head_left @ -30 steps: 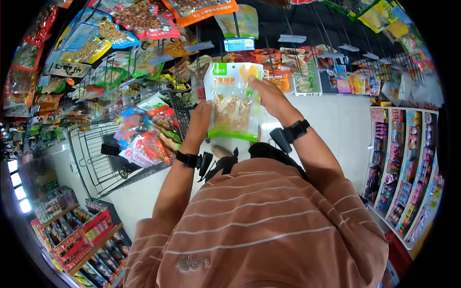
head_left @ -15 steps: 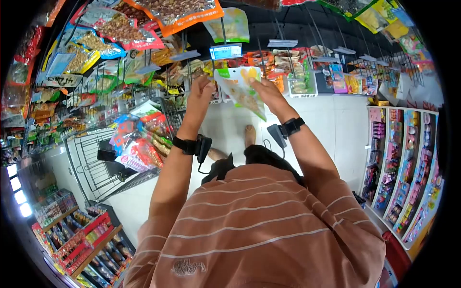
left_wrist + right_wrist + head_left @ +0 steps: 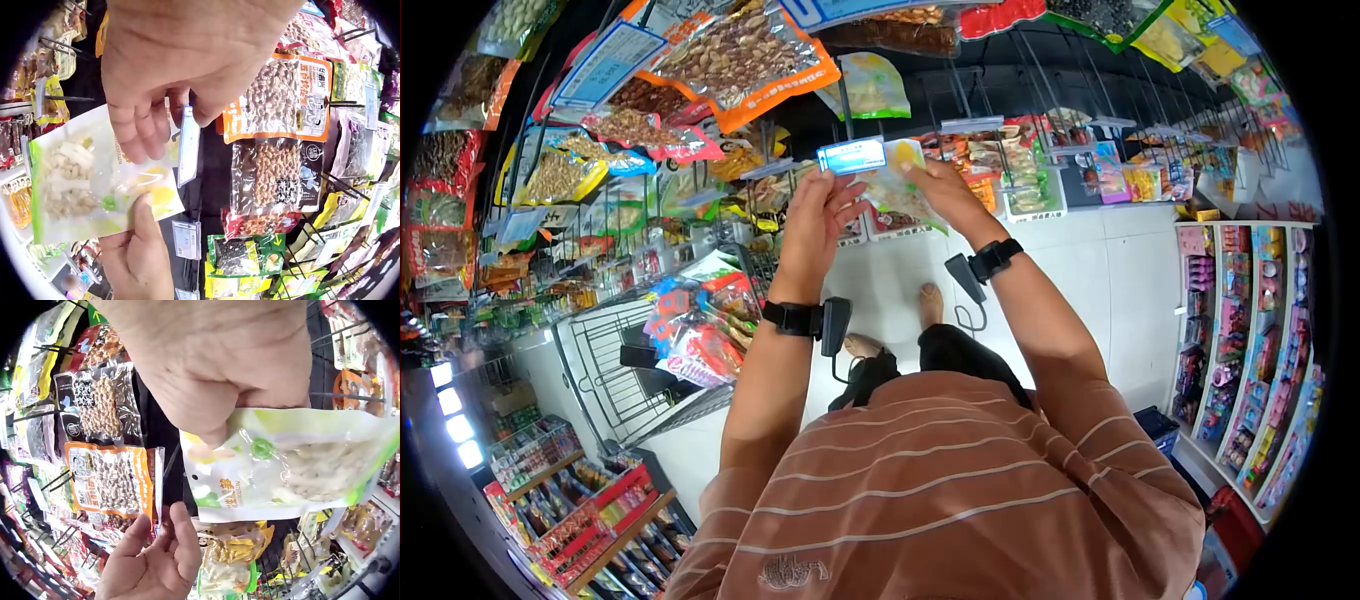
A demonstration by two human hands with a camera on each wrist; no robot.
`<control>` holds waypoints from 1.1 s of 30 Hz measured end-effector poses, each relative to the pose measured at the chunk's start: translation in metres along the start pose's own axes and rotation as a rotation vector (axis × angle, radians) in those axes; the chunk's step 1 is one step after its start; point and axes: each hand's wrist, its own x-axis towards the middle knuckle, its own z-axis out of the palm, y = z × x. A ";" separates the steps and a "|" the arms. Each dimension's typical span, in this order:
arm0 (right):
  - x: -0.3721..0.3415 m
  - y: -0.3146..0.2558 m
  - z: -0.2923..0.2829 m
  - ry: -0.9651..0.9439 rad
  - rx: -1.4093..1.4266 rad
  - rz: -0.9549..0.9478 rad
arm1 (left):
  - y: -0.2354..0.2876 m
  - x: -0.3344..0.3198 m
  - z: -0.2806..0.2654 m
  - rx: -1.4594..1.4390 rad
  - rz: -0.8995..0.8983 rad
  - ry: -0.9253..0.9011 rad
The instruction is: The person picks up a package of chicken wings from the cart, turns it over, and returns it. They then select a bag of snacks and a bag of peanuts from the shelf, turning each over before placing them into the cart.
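In the head view, the right hand (image 3: pixel 960 205) pinches a green-and-white snack bag (image 3: pixel 905 197) by its top end, thumb on one face. The right wrist view shows the bag (image 3: pixel 325 469) stretched out sideways below that hand (image 3: pixel 231 356), with a punched hole at its top edge. Thumb and forefinger of the left hand (image 3: pixel 808 225) pinch a blue-and-white price tag (image 3: pixel 852 156) at the front of a display hook. The left wrist view shows the tag (image 3: pixel 187 150) edge-on under the left hand (image 3: pixel 194 62), beside the bag (image 3: pixel 69 181).
Bagged nuts (image 3: pixel 745 65) hang at upper left, and a similar green-edged bag (image 3: pixel 874 85) hangs behind the tag. A wire cart (image 3: pixel 605 365) with colourful packs (image 3: pixel 705 325) stands at left. White shelves (image 3: pixel 1250 350) are on the right.
The left hand has let go of the bag and moved up to the price tag. The bag, held by the right hand, has turned from upright and facing the camera to slanting behind the tag.
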 end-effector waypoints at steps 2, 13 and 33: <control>0.007 -0.005 0.003 0.013 -0.047 0.022 | 0.001 0.001 -0.001 0.005 -0.018 0.021; 0.025 -0.025 0.010 -0.054 0.056 0.043 | -0.001 -0.002 -0.002 -0.005 -0.033 0.062; 0.097 0.011 0.021 0.097 0.262 -0.028 | -0.004 -0.005 -0.010 -0.014 -0.056 0.023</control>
